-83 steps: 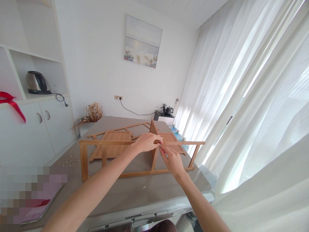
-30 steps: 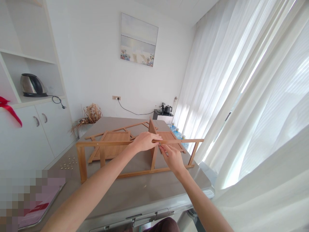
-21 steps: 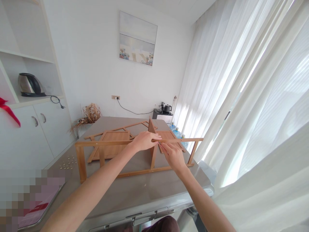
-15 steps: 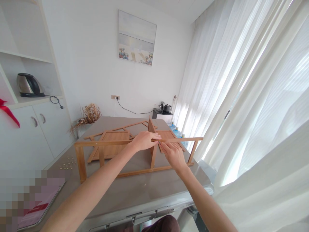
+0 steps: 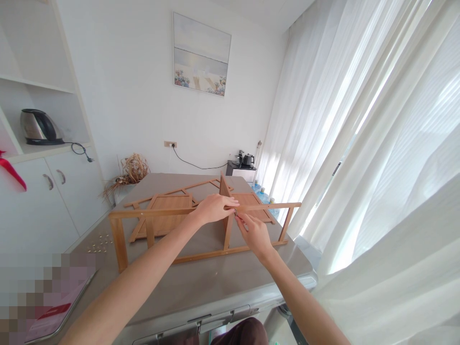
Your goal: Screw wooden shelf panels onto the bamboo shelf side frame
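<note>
A wooden frame [image 5: 165,212] stands on its side on the grey table, with two long rails joined by short crosspieces. An upright wooden board [image 5: 224,184] crosses it near the middle. My left hand [image 5: 214,208] is closed over the upper rail where the board meets it, thumb and fingers on both sides. Just to the right, my right hand [image 5: 254,235] pinches a small metal piece [image 5: 236,212] against the near face of that joint. The piece looks like a screw or fastener, but is too small to name surely.
Behind the frame lie a slatted wooden panel [image 5: 168,216], a second panel [image 5: 253,205] and a thin wooden frame [image 5: 204,185]. Several small metal fittings [image 5: 100,243] are scattered at the table's left. A dried plant [image 5: 132,167] stands beyond the table's far-left corner.
My right hand has shifted slightly left and down, and its fingers have changed their pinch, showing more of the metal piece. My left hand keeps its grip on the rail.
</note>
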`<state>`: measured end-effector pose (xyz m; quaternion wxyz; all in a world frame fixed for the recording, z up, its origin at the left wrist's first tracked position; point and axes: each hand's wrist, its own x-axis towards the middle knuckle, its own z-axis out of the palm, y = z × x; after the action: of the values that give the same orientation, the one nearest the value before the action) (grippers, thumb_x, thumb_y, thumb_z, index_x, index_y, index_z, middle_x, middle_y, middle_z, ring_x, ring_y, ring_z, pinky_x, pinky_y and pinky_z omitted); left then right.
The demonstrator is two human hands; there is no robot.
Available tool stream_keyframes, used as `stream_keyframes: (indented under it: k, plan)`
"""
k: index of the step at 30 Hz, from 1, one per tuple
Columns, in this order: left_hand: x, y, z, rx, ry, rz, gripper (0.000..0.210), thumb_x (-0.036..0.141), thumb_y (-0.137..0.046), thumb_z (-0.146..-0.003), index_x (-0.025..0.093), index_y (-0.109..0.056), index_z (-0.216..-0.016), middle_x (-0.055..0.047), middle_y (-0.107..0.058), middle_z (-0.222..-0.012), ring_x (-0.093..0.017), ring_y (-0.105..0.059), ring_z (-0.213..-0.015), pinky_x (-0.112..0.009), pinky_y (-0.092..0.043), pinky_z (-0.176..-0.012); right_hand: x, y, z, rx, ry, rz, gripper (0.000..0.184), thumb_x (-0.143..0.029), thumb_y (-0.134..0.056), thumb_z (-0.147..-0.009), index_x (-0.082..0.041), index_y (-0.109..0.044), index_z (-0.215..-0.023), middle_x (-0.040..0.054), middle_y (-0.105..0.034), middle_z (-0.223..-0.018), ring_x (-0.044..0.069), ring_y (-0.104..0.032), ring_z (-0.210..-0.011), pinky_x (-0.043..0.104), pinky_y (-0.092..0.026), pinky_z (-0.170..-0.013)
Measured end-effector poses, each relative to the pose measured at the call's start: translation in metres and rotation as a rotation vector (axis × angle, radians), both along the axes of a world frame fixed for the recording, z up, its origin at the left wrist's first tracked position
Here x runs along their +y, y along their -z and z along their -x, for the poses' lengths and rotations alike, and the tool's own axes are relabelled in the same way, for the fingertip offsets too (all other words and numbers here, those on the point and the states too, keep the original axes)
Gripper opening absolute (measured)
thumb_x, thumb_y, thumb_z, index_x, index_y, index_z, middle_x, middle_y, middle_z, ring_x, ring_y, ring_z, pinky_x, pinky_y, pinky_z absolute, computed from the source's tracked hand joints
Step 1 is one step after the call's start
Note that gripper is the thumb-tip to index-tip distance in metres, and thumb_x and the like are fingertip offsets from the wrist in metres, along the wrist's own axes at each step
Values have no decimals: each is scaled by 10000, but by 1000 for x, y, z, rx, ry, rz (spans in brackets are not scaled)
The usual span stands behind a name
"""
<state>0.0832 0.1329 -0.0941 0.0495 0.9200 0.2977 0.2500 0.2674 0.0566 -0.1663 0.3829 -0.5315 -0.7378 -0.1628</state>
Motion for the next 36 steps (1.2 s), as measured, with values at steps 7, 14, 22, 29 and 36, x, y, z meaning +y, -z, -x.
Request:
stream_keyframes:
  k: [7, 14, 22, 29, 36]
  plan:
    - [1, 2, 0, -4, 4, -24, 325, 390, -501, -900, 390, -689, -1165, 123, -646, -1257, -161, -572, -1235, -290, -454, -1035, 0, -8, -6, -53, 9, 8, 284, -342, -416, -1019, -240, -679, -983, 35, -704, -808, 165, -662, -754, 244, -416, -646]
    - [2, 2, 0, -5, 7, -28, 321, 386, -502, -902, 385, -692, -1161, 121, -646, -1256, -155, -569, -1239, -288, -450, -1040, 0, -8, -6, -79, 13, 5, 284, -332, -419, -1021, -243, -685, -979, 32, -697, -808, 160, -644, -738, 250, -395, -640]
    - [4, 6, 0, -12, 12, -33, 318, 383, -507, -899, 390, -691, -1158, 130, -648, -1249, -153, -569, -1237, -285, -449, -1040, -1, -13, -8, -191, 62, -38, 254, -301, -451, -1012, -237, -686, -943, 14, -656, -726, 141, -584, -658, 257, -338, -609]
    - [4, 4, 1, -4, 10, -37, 322, 393, -506, -900, 400, -684, -1169, 135, -647, -1247, -155, -565, -1242, -285, -441, -1046, -3, -17, -8, -324, 96, -132, 200, -220, -474, -995, -219, -672, -961, 17, -635, -724, 147, -547, -666, 279, -299, -635]
    - [4, 3, 0, 10, 3, -33, 326, 389, -499, -903, 391, -684, -1171, 129, -638, -1262, -154, -561, -1247, -290, -448, -1038, -3, -16, -6, -290, 119, -96, 221, -214, -453, -999, -222, -661, -924, 4, -606, -680, 144, -516, -633, 275, -297, -637]
